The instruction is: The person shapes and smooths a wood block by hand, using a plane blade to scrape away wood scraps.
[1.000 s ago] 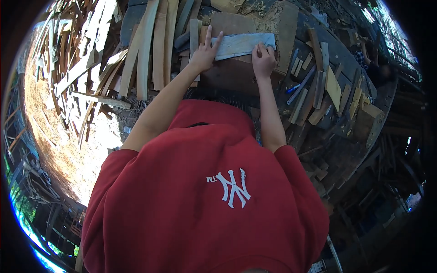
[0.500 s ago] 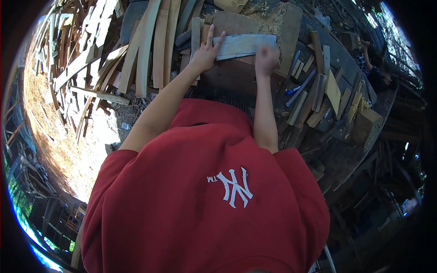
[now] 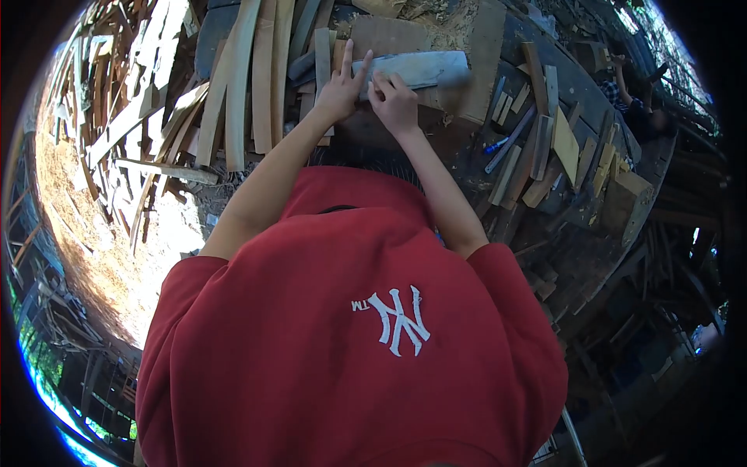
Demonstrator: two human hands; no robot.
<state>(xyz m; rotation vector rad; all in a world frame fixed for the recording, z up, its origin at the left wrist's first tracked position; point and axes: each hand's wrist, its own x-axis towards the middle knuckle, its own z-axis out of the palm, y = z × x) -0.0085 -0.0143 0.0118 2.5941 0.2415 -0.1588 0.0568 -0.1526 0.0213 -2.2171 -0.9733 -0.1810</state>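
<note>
A pale bluish-white strip lies across a brown board at the top middle. Over the strip's left end, my left hand has its index and middle fingers stretched out and apart. My right hand is close beside it, at the strip's lower left edge, with its fingers bent together; whatever may be between the fingertips is too small to make out. A dark blur covers part of the strip's right end.
Long wooden strips stand in a pile to the left. Short offcuts, a blue marker and a wood block lie on the right of the bench. Another person is at the far upper right.
My right hand has moved left, from the strip's right end to beside my left hand. The whole view has shifted slightly.
</note>
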